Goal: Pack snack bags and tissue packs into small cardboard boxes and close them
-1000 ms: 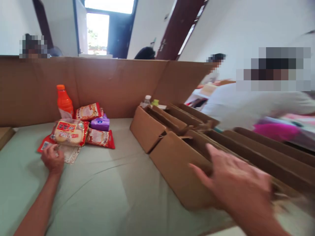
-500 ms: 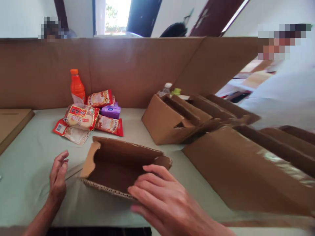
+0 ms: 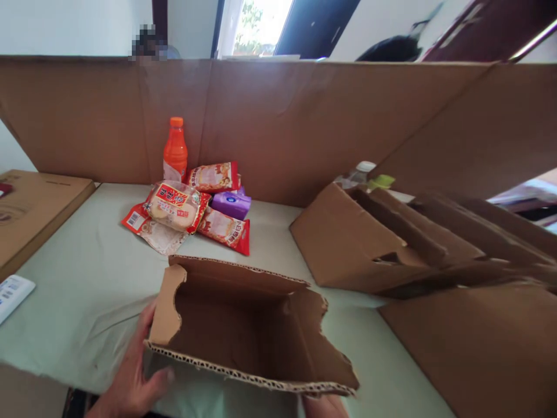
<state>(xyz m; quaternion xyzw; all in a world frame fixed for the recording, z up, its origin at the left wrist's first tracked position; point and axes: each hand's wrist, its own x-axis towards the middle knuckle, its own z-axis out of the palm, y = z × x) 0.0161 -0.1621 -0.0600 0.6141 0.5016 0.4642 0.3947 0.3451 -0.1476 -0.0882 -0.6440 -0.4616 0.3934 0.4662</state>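
Note:
An open-topped cardboard box (image 3: pixel 226 371) with rough-cut edges stands in front of me, its inside showing bare brown board. At its left end, my left hand (image 3: pixel 134 371) grips the outside, fingers along the left wall and thumb by the near wall. Of my right hand (image 3: pixel 325 406) only a small part shows below the near right corner; the box hides its fingers. Beyond the box lie a bag of round crackers (image 3: pixel 172 209), red-and-white snack packets (image 3: pixel 224 229) and a purple pack (image 3: pixel 232 205). An orange bottle (image 3: pixel 176 154) stands upright behind them.
On the right are divided cardboard boxes (image 3: pixel 348 244), with a clear bottle (image 3: pixel 363 171) and a green cap (image 3: pixel 382 182) behind. A cardboard panel (image 3: pixel 278 116) borders the table's back. A flat carton (image 3: pixel 47 209) and a white packet (image 3: pixel 15 293) lie left.
My left hand has come right onto the box's left end. My right hand has dropped from the near wall to below the near right corner. The view has swung left.

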